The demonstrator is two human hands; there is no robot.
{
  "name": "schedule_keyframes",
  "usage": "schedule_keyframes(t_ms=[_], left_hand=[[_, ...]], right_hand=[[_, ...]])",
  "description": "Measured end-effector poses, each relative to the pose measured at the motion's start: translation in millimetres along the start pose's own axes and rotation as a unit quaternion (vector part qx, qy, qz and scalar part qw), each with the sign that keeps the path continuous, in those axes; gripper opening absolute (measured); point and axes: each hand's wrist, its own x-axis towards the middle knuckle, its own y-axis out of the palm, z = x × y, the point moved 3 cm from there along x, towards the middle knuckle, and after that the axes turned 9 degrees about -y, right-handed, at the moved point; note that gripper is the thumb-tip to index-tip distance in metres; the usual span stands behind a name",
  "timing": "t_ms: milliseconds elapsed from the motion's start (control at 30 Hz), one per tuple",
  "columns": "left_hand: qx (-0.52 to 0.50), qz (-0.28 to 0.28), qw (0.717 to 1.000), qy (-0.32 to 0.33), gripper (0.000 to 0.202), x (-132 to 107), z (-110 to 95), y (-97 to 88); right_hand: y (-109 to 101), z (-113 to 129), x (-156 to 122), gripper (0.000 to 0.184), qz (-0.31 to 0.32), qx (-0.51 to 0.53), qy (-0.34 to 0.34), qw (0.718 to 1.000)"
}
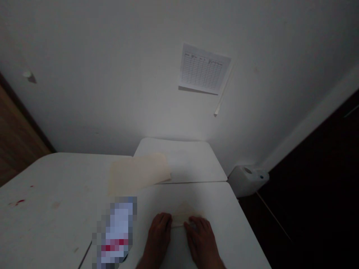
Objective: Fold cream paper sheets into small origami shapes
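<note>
A small cream sheet [183, 213], thin like paper, lies on the white table between my hands, with a narrow folded or rolled strip along its near edge. My left hand [159, 229] is closed, its fingertips pinching the left end of that strip. At the right end, my right hand [199, 232] holds the strip with its thumb and bent fingers. The fingertips partly cover both ends of the sheet. Beyond my left hand lie larger cream sheets [140, 172] of similar colour, flat across the table joints.
A blurred-out bluish-white object [116, 229] with a red band lies left of my left hand. Red marks [20, 201] stain the left tabletop [50, 175]. A printed grid sheet [204, 71] hangs on the wall. A white plastic container [246, 181] stands beyond the table's right edge.
</note>
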Motion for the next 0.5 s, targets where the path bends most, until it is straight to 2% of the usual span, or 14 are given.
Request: schedule_keyframes(t_ms=[167, 267, 400, 500], left_hand=[[0.059, -0.051, 0.997, 0.018, 0.021, -2, 4, -4.2], [0.128, -0.070, 0.985, 0.094, 0.029, -15, 5, -4.7], [0.154, -0.017, 0.953, 0.260, 0.048, -42, 1, 5.6], [0.176, 0.032, 0.941, 0.286, 0.055, -51, -2, 13.8]], right_hand=[[-4, 2, 2, 0.048, 0.004, 0.000, 0.004, 1.000], [-4, 2, 2, 0.048, 0.007, 0.006, 0.002, 1.000], [-1, 2, 0, 0.049, 0.002, 0.005, 0.004, 1.000], [0, 3, 0, 0.047, -0.004, 0.009, 0.018, 1.000]])
